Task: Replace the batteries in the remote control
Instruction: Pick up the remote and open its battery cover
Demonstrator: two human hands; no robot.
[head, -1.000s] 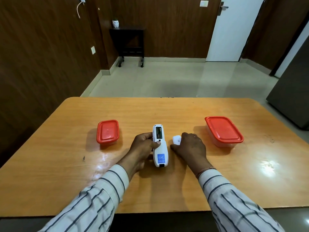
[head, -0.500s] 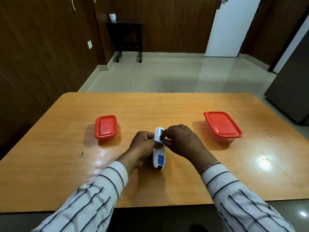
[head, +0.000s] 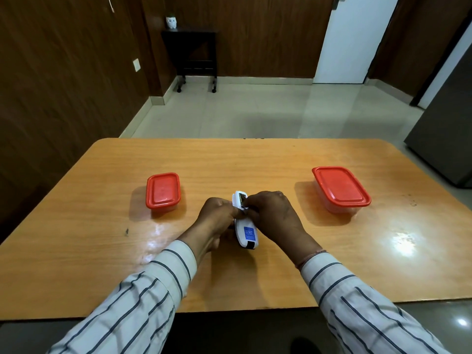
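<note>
The white remote control (head: 247,232) lies back side up near the middle of the wooden table (head: 89,251), a blue label on its near half. Its battery compartment (head: 242,200) at the far end is open and a dark battery shows inside. My left hand (head: 217,215) grips the remote's left side. My right hand (head: 275,215) reaches over from the right, fingertips pinched on the battery in the compartment. The compartment cover is hidden from view.
A small red-lidded container (head: 163,191) stands left of the hands, and a larger red-lidded container (head: 341,189) stands to the right, both shut. Beyond the table's far edge lies a tiled floor with a dark side table (head: 195,57) against the wall.
My right hand left the small white cover on the table and moved left onto the remote's open compartment. The remote has tilted slightly in my left hand.
</note>
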